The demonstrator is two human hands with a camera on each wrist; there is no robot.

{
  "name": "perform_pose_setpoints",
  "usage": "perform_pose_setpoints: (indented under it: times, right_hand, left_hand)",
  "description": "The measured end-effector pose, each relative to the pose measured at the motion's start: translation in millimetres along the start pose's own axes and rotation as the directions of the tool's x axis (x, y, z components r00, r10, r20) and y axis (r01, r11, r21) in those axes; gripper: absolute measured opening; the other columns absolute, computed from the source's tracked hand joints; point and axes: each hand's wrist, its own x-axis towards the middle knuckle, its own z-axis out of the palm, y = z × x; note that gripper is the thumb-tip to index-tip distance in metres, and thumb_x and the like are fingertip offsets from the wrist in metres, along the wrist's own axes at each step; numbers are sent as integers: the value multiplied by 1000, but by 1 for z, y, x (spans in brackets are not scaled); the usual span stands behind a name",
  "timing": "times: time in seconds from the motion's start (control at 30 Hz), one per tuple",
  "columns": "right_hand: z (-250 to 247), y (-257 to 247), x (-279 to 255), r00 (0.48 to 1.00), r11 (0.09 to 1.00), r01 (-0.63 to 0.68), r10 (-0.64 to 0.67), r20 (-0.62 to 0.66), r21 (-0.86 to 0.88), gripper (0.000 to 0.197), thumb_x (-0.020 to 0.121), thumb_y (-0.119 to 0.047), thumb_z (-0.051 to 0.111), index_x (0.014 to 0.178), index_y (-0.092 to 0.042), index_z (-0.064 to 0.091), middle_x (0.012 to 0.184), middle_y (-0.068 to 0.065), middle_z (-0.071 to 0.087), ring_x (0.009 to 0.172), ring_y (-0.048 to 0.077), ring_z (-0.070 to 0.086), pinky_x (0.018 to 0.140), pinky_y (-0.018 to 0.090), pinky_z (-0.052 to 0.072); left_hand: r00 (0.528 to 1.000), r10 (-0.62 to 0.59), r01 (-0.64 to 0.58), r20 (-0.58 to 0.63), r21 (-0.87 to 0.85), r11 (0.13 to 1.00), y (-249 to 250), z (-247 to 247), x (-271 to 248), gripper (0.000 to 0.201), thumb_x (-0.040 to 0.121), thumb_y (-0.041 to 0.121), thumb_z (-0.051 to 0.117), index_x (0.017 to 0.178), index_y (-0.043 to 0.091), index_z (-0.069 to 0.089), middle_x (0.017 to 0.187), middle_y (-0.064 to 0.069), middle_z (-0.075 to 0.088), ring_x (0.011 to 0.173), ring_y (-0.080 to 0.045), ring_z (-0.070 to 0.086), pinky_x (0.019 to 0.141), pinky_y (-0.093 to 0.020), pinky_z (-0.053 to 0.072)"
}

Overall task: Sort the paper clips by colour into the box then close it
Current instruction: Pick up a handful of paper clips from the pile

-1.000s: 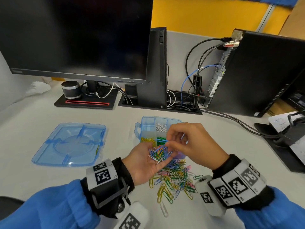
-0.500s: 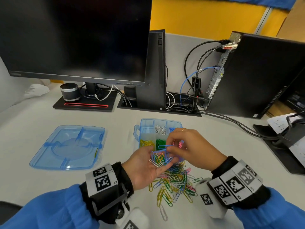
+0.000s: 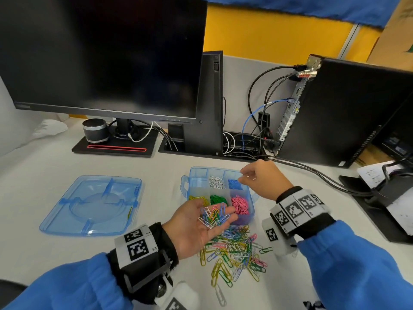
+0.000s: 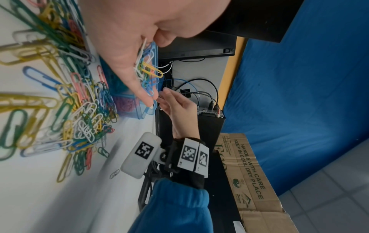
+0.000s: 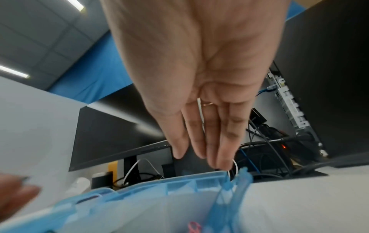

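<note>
The blue compartment box stands open mid-table with white clips, blue clips, yellow, green and pink clips in separate cells. My left hand lies palm up just in front of it, fingers relaxed, carrying a mixed bunch of clips. My right hand hovers over the blue cell at the box's back right, and its fingers are straight with nothing in them. A loose mixed pile of clips lies on the table under my left hand.
The box's blue lid lies flat to the left. A monitor on its stand, a small speaker, a desktop computer and cables line the back and right.
My right hand pinched a blue clip at the bunch in my left palm, moved back over the box's blue cell and now holds nothing. My left hand stayed put.
</note>
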Motion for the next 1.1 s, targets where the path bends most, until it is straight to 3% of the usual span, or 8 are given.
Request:
perform_pose_setpoints:
  times: [0.1,0.2,0.33,0.47,0.7,0.9,1.03,1.1]
  right_hand:
    - [-6,-10,-19,980,977,189,-181,-80,99,18,88,-23,68,102,-15,74,102,-4,70,82,5,62,75,18,47]
    - [-10,-22,-41,938,899,339,-346,-23,279,5,82,-23,74,87,-23,75,91,-10,67,78,5,62,66,19,50]
    - [-7,-24,-51,909,889,359,-402,110,283,33,76,-36,78,107,-27,72,92,-14,62,82,6,61,68,15,48]
    - [10,-28,-54,933,918,335,-355,62,210,42,72,-48,78,108,-27,70,86,-13,62,78,6,61,70,13,46]
    - [12,-23,-52,949,904,272,-309,64,329,19,72,-25,83,89,-22,74,78,-8,67,70,7,60,64,13,46]
    - [9,-19,-50,952,781,136,-274,139,610,15,74,-9,80,85,-7,70,73,13,67,63,16,64,65,25,53]
    - [10,-18,-49,956,743,80,-247,161,665,14,73,-8,80,82,-5,69,72,12,65,64,21,63,68,33,53]
    - [10,-18,-49,954,742,65,-243,177,668,12,74,-9,79,80,-6,69,71,9,66,64,19,63,67,31,53]
  left_hand:
    - [1000,3,-3,0,-15,1000,1,0,2,50,105,30,30,126,-9,53,115,-28,64,112,-39,60,75,-43,53]
    - [999,34,-34,13,-18,999,2,0,1,45,104,25,32,121,-8,57,115,-28,65,109,-38,62,78,-43,53]
    - [997,82,-82,14,-27,996,3,2,-2,38,103,20,34,110,-7,60,107,-24,67,86,-32,65,73,-39,55]
    - [994,99,-98,51,-13,995,0,3,-4,39,101,19,33,107,-5,62,111,-24,67,78,-28,69,77,-36,55]
    - [997,82,-82,8,-8,997,-3,0,-3,31,100,17,39,103,-6,60,89,-21,70,88,-32,63,76,-44,54]
    - [997,50,-51,66,21,998,-4,0,-1,32,97,15,50,120,-6,58,119,-24,64,110,-37,63,79,-41,56]
    - [996,56,-64,76,106,992,-6,1,0,30,89,11,63,116,0,63,113,-21,68,106,-31,67,82,-32,55]
    - [995,60,-68,74,107,992,-7,1,0,29,88,7,63,115,-1,64,111,-21,69,102,-30,69,80,-31,57]
